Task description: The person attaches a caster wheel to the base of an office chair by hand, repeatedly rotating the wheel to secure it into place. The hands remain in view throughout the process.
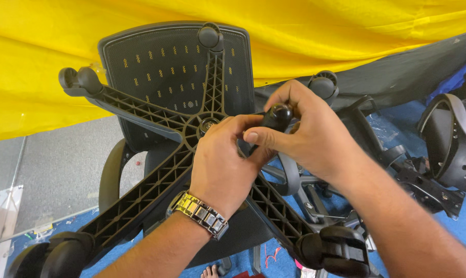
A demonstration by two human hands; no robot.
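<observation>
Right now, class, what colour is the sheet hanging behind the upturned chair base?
Bright yellow. The sheet shows best in the head view, behind the black chair base.

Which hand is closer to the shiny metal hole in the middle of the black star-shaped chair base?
Left. The left hand is right beside the hub hole; the right hand is farther right.

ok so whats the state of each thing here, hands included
chair base: underside up, lying on the chair
left hand: fingers closed on the base near the hub
right hand: fingers gripping a black caster
black caster: held, off the base
corner casters: fitted on the arm ends
wristwatch: on the left wrist
</observation>
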